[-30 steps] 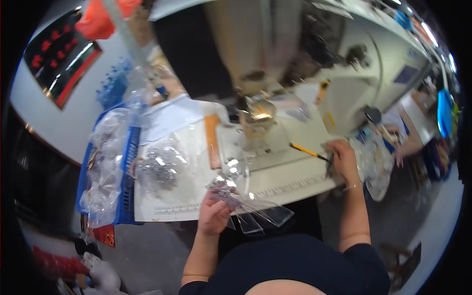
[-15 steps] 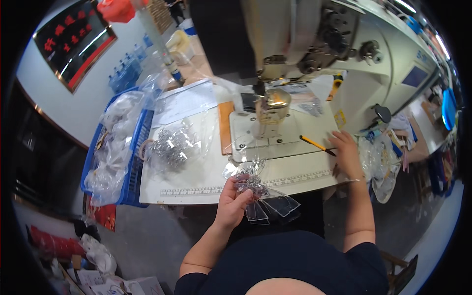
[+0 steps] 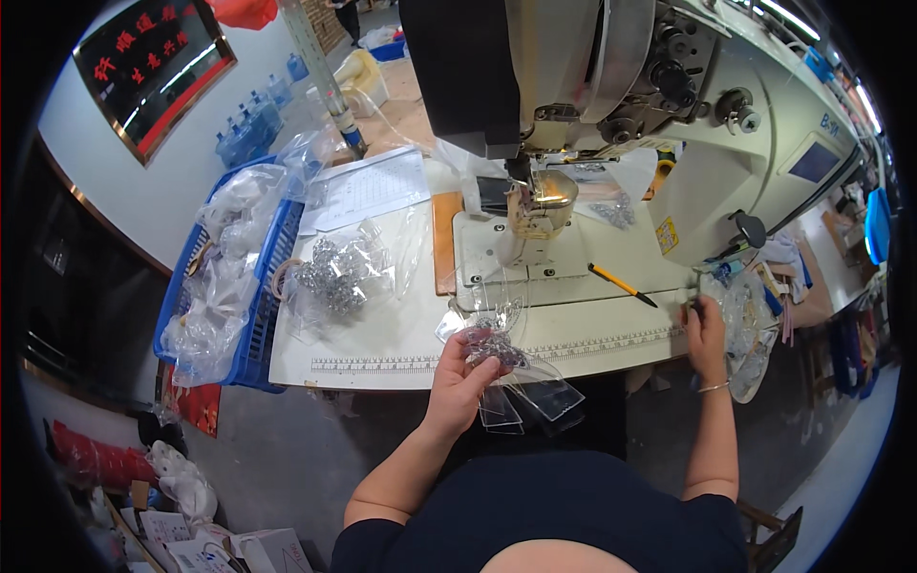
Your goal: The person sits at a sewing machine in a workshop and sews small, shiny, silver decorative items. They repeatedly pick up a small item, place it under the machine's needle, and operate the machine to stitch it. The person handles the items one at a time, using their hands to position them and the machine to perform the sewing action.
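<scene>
Having moved right hand [image 3: 708, 336], grip unclear, from beside yellow tool [image 3: 621, 285] toward front right corner of worktop [image 3: 630, 317], leaving clear plastic pieces [image 3: 549, 392] pinched in left hand [image 3: 461, 384] alone.

A framed sign [image 3: 151, 74] hangs on the pale wall [image 3: 94, 164].
</scene>
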{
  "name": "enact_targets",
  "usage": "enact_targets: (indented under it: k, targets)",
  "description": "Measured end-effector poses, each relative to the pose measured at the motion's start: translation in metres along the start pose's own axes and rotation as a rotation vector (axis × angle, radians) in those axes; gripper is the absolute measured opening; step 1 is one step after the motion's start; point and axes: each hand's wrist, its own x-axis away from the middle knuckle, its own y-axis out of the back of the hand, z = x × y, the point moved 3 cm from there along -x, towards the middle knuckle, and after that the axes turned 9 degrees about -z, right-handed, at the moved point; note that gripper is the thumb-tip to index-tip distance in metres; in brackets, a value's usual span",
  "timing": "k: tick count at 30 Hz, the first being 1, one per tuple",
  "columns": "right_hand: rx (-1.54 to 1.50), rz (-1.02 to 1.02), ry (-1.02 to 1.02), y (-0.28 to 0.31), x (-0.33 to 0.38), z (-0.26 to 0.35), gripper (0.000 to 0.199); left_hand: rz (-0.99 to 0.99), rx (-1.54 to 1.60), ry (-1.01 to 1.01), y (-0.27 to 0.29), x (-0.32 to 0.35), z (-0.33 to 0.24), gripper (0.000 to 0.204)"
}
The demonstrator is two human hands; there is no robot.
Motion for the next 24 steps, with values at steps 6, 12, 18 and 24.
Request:
enact_targets:
  k: [6, 12, 18, 24]
  targets:
    - [-0.717, 0.175, -0.388, -0.074, 0.03, 0.067, 0.05, -0.012, -0.041, 0.017, -0.003, -0.001, 0.003, 0.037]
    - [0.072, 0.18, 0.506, -0.103, 0.018, 0.163, 0.037, 0.008, 0.062, 0.089, -0.012, 0.006, -0.005, 0.036]
    - [0.028, 0.075, 0.484, -0.122, 0.024, 0.168, 0.035, 0.034, 0.028, 0.099, -0.007, 0.01, -0.004, 0.035]
    - [-0.156, 0.012, 0.402, -0.128, 0.023, 0.168, 0.02, 0.054, 0.097, 0.104, -0.013, 0.01, -0.008, 0.033]
